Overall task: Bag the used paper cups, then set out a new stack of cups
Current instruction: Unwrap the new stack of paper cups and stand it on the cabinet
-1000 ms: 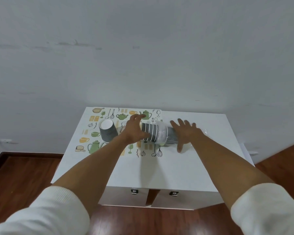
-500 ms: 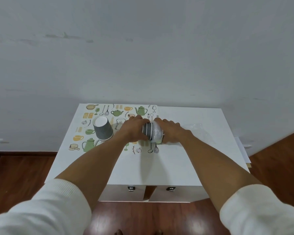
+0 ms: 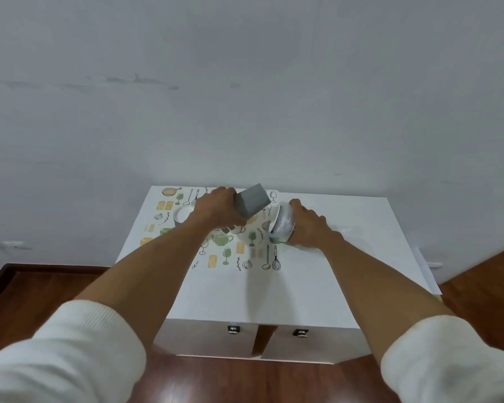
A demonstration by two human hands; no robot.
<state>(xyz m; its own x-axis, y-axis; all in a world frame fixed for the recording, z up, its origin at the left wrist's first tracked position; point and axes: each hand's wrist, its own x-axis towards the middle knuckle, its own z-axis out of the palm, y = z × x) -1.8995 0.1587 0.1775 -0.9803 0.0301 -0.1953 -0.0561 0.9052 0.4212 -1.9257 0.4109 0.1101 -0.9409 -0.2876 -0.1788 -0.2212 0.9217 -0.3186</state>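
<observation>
My left hand (image 3: pixel 220 209) grips a grey paper cup stack (image 3: pixel 251 201), lifted off the mat and tilted, its base pointing up and right. Just right of it, my right hand (image 3: pixel 309 228) clasps a clear plastic sleeve (image 3: pixel 282 225) that still has white-rimmed cups inside, lying on its side on the cabinet top. The sleeve's loose end (image 3: pixel 345 229) trails to the right. A single grey cup (image 3: pixel 183 214) with a white inside stands on the mat, partly hidden behind my left wrist.
A placemat (image 3: pixel 230 258) printed with kitchenware covers the left half of the white cabinet top (image 3: pixel 317 286). Two drawers with small handles (image 3: pixel 232 329) face me. A grey wall rises directly behind the cabinet; dark wooden floor (image 3: pixel 41 292) surrounds it.
My left hand has drawn a grey cup stack out of the sleeve and raised it up and left. My right hand has stayed clamped on the sleeve with the remaining cups.
</observation>
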